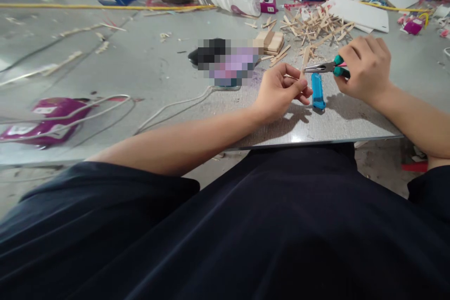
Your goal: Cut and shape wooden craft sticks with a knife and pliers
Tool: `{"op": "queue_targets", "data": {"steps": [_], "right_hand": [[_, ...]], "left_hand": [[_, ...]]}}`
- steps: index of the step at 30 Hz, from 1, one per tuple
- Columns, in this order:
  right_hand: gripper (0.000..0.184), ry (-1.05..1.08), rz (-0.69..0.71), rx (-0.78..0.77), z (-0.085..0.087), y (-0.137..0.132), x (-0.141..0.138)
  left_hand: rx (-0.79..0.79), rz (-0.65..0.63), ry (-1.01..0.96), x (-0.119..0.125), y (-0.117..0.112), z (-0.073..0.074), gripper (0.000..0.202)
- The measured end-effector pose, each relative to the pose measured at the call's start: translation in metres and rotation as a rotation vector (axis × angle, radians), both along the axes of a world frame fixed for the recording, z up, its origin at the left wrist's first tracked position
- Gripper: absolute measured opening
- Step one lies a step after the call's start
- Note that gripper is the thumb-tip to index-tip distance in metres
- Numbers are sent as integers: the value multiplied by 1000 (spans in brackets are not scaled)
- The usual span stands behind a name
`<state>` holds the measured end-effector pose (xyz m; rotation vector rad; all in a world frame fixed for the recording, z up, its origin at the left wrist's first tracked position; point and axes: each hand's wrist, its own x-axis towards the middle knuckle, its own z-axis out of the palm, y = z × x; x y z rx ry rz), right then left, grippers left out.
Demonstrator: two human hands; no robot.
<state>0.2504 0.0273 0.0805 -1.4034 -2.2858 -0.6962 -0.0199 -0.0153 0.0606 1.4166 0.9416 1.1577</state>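
Observation:
My left hand point(283, 91) is closed in a pinch on a thin wooden stick point(303, 69) that points up from its fingertips. My right hand point(365, 72) is wrapped round the teal handles of small pliers point(325, 67). The metal jaws of the pliers point left and meet the stick just above my left fingers. A blue lighter point(317, 91) lies on the grey table point(158, 75) right below the pliers, between the two hands.
A heap of cut wooden sticks point(316, 26) and a stack of flat wooden pieces point(272, 42) lie behind my hands. White cables point(168, 108), a magenta device point(45, 119), a plastic bottle point(235, 2), white sheets point(358, 11) and a yellow cord point(105, 7) are spread over the table.

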Motion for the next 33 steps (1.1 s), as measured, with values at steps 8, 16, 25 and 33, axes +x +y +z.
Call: {"op": "queue_targets", "data": {"steps": [8,16,25,33], "right_hand": [[46,-116,-31,-23,0,-2,-3],[40,-65,-38,-87,-1,-1,-1],[43,28,-212,-102,26,-4,5],[42,131,-49,184,17,20,38]], "left_hand": [[29,31,12,0,-1,-1,25],[5,34,10,0,-1,-3,27],[-41,-17,86,-2,1,-5,27],[49,-26,-52,1,7,-13,28]]}}
